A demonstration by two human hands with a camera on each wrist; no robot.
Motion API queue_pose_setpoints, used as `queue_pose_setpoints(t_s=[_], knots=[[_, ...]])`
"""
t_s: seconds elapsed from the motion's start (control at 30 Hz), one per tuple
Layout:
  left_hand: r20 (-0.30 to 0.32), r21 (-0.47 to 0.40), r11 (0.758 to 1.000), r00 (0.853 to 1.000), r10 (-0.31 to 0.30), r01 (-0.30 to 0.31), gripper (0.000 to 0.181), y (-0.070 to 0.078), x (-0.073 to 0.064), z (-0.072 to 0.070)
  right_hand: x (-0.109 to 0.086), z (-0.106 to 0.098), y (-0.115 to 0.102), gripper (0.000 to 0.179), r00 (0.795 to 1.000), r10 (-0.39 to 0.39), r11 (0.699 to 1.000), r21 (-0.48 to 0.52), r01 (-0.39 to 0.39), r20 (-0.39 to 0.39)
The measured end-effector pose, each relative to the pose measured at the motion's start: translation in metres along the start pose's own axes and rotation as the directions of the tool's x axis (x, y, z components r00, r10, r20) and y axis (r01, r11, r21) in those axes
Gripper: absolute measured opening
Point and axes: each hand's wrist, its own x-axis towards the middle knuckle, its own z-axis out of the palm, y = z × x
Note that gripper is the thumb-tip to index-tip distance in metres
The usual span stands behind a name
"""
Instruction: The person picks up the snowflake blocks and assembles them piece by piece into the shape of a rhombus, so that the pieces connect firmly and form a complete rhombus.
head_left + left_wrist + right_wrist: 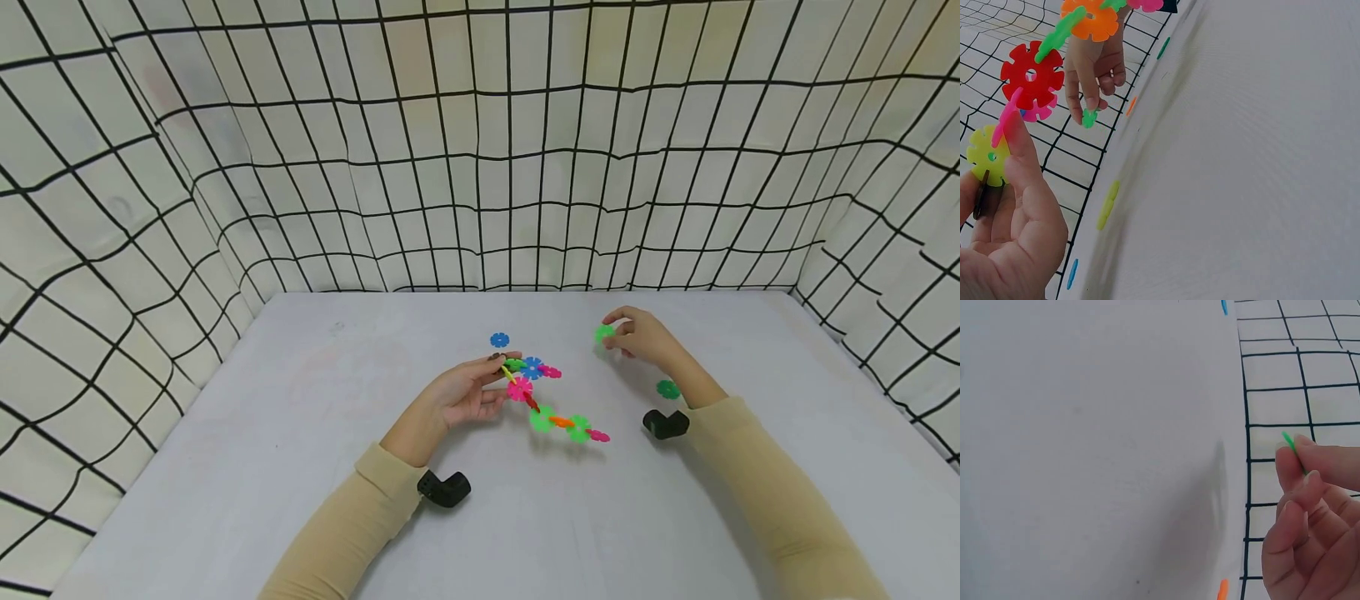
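Observation:
My left hand (472, 392) grips one end of a branching chain of slotted flower-shaped plastic discs (520, 388) above the white table. In the left wrist view, a yellow disc (982, 153) and a dark brown disc (981, 197) sit at its fingertips, with a red disc (1015, 70) further along. Farther right, and apart from the chain, my right hand (641, 337) pinches a single light green disc (603, 334) between thumb and fingers. The right wrist view shows that green disc (1289, 439) nearly edge-on, partly covered by fingertips.
A blue disc (499, 340) lies on the table (225, 467) beyond my left hand. A dark green disc (668, 389) lies beside my right forearm. The left wrist view also has an orange disc (1132, 106) and a yellow piece (1107, 205) edge-on. Black-gridded white walls (525, 183) surround the table's back and sides.

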Motion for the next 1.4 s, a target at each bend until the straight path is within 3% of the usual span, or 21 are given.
queue_pose_setpoints(t_s=[0.43,0.77,1.03,1.4], knots=[[0.001,0.004,1.000,1.000,0.007,-0.007,0.026,0.001,-0.001,-0.001,-0.030,0.009,-0.012,0.043,0.998,-0.058,0.994,0.097,0.057,0.003],[0.004,0.004,1.000,1.000,0.007,-0.007,0.026,-0.001,0.002,-0.003,-0.050,0.020,-0.020,0.049,0.997,-0.023,0.972,0.235,0.007,0.069],[0.004,-0.006,1.000,1.000,0.002,-0.002,0.027,-0.001,0.002,-0.002,-0.059,0.029,-0.021,0.045,0.996,-0.013,0.966,0.258,-0.009,0.086],[-0.006,-0.003,1.000,1.000,-0.002,0.002,0.027,-0.001,0.003,-0.002,-0.066,0.036,-0.024,0.044,0.983,-0.056,0.962,0.272,0.006,0.176]])
